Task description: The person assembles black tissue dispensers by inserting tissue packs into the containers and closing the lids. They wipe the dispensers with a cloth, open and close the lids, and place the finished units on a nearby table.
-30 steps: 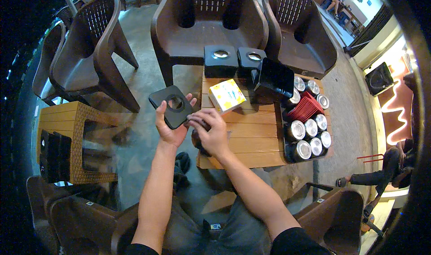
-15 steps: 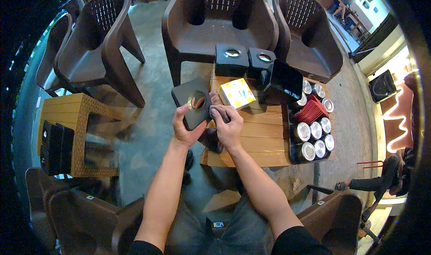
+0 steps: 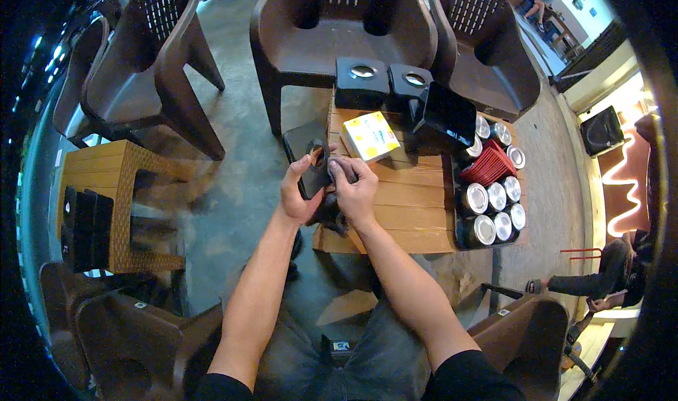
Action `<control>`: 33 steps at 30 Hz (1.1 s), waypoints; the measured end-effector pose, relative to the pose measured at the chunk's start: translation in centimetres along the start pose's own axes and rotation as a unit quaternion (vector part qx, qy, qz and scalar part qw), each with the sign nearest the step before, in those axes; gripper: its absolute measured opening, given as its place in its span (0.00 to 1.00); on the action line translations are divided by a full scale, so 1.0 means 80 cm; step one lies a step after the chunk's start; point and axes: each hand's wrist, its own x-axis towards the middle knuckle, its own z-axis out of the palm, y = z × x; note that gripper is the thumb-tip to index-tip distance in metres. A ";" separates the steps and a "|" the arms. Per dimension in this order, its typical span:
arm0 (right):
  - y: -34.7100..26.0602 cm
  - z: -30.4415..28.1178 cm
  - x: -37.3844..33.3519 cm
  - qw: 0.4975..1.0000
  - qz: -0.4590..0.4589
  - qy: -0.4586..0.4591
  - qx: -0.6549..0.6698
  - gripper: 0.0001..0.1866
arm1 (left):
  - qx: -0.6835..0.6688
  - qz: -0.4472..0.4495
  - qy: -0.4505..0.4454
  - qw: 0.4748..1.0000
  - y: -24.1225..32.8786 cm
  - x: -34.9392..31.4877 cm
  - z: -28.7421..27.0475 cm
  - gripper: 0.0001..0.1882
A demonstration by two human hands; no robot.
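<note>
A black tissue box cover [image 3: 299, 142] with an oval opening is tilted up on edge above the table's left end. My left hand [image 3: 298, 197] grips it, thumb near the opening. My right hand [image 3: 356, 193] is closed at the cover's right edge; what its fingers pinch is hidden. Below both hands shows something dark that I cannot make out. Just beyond my right hand, a yellow-and-white tissue pack [image 3: 371, 137] lies on the wooden table [image 3: 409, 210]. Two similar black tissue box covers, one on the left [image 3: 361, 83] and one on the right [image 3: 409, 81], stand behind the pack.
A black tray at the table's right end holds several silver-lidded containers [image 3: 484, 229] and a red ridged stack [image 3: 489, 163]. A black open holder [image 3: 448, 122] leans behind it. Brown plastic chairs [image 3: 339, 44] surround the table. More black covers [image 3: 88, 231] sit on a left side table [image 3: 92, 168].
The cover in my left hand has turned more on edge, so its face looks narrower. My right hand has shifted slightly left and stays at its edge.
</note>
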 end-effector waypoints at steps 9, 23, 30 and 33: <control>-0.035 0.006 -0.038 0.989 -0.108 -0.097 0.030 0.07 | 0.002 0.025 0.079 0.997 -0.009 0.006 -0.023 0.40; 0.025 -0.006 0.007 1.000 -0.008 0.004 0.020 0.09 | -0.008 0.036 -0.026 0.999 0.000 0.000 -0.008 0.37; -0.004 -0.008 0.006 0.993 0.033 -0.023 0.114 0.10 | -0.160 -0.045 -0.045 0.985 0.049 -0.003 -0.004 0.48; -0.011 -0.015 0.013 0.980 0.027 -0.065 0.185 0.11 | -0.240 -0.033 -0.054 0.969 0.062 0.000 -0.011 0.49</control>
